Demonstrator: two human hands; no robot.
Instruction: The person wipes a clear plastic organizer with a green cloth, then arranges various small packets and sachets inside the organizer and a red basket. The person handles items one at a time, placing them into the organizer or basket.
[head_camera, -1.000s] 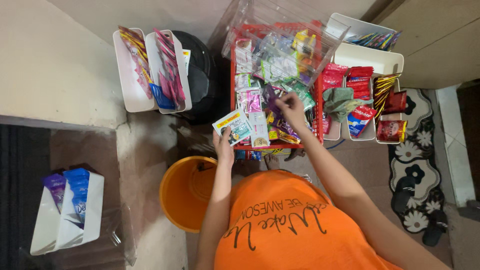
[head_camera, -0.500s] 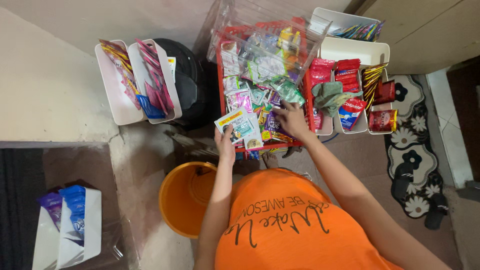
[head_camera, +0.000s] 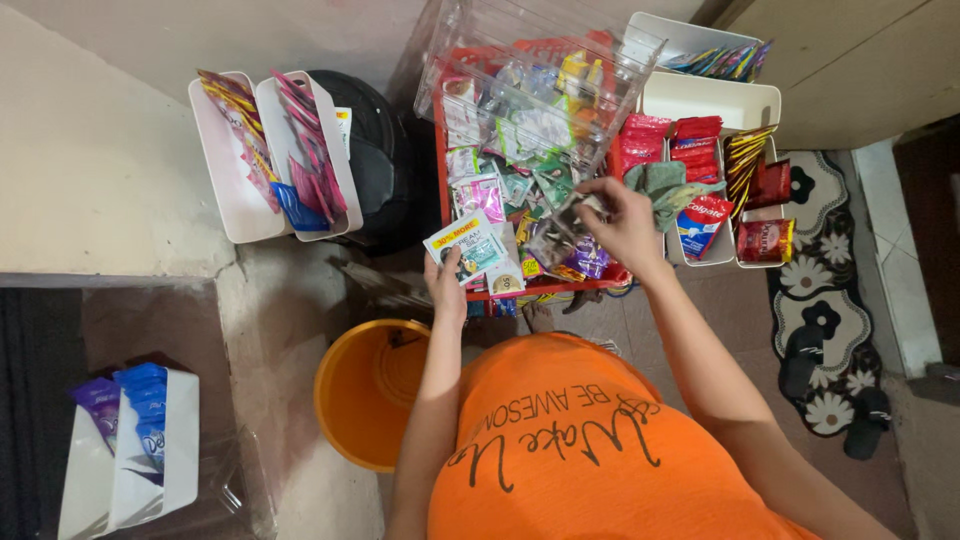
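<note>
Sorting sachets: the left hand (head_camera: 447, 283) gripped a white sachet (head_camera: 466, 244) just in front of the red tray (head_camera: 440, 150); the right hand (head_camera: 625, 215) pinched a dark sachet (head_camera: 572, 213) over the tray's loose heap (contents mixed). Best handled, by my judgement, one packet per pinch, lifted clear of neighbours. Orange bucket (head_camera: 365, 395) stood below the tray; white bins (head_camera: 715, 110) flanked it.

wall (head_camera: 90, 180): pale plaster | floor (head_camera: 290, 330): bare concrete | rug (head_camera: 825, 300): flowered, dark
</note>
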